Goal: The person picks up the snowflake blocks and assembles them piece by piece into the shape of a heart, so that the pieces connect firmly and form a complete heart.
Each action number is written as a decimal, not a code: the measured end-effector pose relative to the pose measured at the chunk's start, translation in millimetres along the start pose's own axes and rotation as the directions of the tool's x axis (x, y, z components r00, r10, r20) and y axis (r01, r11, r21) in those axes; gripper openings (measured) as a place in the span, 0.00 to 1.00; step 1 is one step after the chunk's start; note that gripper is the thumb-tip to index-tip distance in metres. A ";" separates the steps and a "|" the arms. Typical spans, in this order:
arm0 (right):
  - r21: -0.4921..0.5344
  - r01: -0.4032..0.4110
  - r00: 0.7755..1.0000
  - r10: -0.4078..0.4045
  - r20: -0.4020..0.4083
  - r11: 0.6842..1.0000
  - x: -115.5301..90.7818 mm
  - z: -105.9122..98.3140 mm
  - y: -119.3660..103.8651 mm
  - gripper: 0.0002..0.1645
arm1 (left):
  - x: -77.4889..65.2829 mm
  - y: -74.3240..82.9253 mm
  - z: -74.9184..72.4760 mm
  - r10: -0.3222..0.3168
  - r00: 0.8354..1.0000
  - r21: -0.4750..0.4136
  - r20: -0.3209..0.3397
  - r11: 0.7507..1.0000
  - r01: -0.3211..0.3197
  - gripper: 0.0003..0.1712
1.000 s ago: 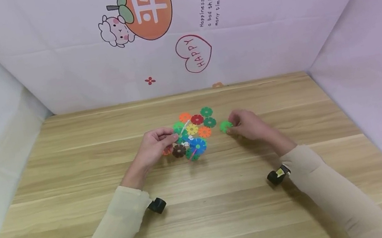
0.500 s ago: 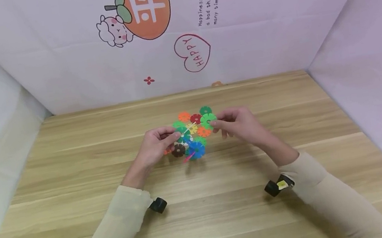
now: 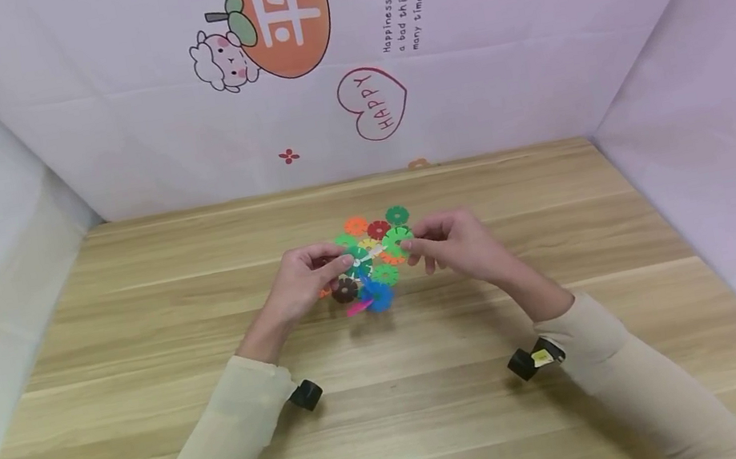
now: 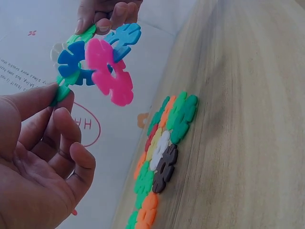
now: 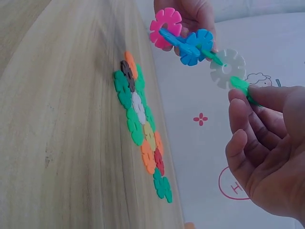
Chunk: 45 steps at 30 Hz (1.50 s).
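Note:
My left hand (image 3: 306,276) pinches a dark green snowflake disc (image 4: 62,91) between thumb and finger. That disc belongs to a joined cluster held above the table, with blue discs (image 5: 199,46), a pink disc (image 4: 109,71) and a translucent white disc (image 5: 224,71). My right hand (image 3: 454,243) pinches a light green snowflake disc (image 5: 239,84) by its edge. In the right wrist view the light green disc meets the white disc's rim; how deep the slots engage cannot be told.
Loose snowflake discs lie flat on the wooden table (image 3: 400,419) beneath the hands, among them a brown disc (image 3: 345,290), a red disc (image 3: 378,229) and a dark green one (image 3: 397,215). A printed white cloth (image 3: 496,78) stands behind the table.
My right hand has moved left, bringing the light green disc from beside the loose discs to the white disc. The held cluster has turned slightly; the left hand has barely shifted.

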State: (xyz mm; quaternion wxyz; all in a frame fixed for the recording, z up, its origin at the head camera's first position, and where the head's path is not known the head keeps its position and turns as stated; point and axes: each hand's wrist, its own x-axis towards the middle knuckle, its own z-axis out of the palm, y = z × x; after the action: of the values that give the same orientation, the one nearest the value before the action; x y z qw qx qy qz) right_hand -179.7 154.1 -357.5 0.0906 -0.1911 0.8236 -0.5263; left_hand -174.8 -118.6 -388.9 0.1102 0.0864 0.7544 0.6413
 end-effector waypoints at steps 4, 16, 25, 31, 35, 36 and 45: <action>0.017 -0.007 1.000 0.007 0.027 1.000 0.4 0.9 -1.9 0.10 | -0.5 1.6 0.1 -0.003 1.000 0.008 -0.008 1.000 0.003 0.13; 0.055 0.029 0.996 -0.034 0.083 0.998 2.8 4.2 -1.3 0.09 | -1.0 11.6 -0.9 0.062 0.998 0.080 0.024 0.995 -0.064 0.07; 0.095 0.031 0.994 -0.041 0.105 0.995 1.8 10.4 1.2 0.13 | 0.5 14.5 -2.7 0.089 0.994 0.126 0.069 0.987 -0.097 0.06; 0.112 0.063 0.991 -0.076 0.114 0.992 3.0 13.0 6.3 0.11 | 2.9 17.9 -4.4 0.051 0.996 0.119 0.069 0.991 -0.059 0.05; 0.086 0.044 0.984 -0.059 0.170 0.995 3.6 13.6 10.5 0.10 | 5.2 19.8 -7.8 0.046 0.995 0.139 0.090 0.989 -0.059 0.06; 0.067 0.042 0.981 -0.054 0.185 0.997 4.1 13.2 11.1 0.10 | 6.1 20.3 -8.7 0.054 0.994 0.149 0.099 0.986 -0.068 0.07; -0.019 0.041 0.972 -0.036 0.232 0.999 9.1 3.7 10.3 0.05 | 15.5 25.8 -11.6 0.082 0.983 0.282 0.163 0.951 -0.127 0.10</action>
State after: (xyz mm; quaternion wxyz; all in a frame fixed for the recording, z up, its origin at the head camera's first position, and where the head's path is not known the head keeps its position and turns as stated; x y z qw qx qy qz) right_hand -189.0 151.2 -367.9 0.1736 -0.2680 0.8097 -0.4923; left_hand -193.2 -121.3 -362.5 0.1184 0.1895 0.8245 0.5199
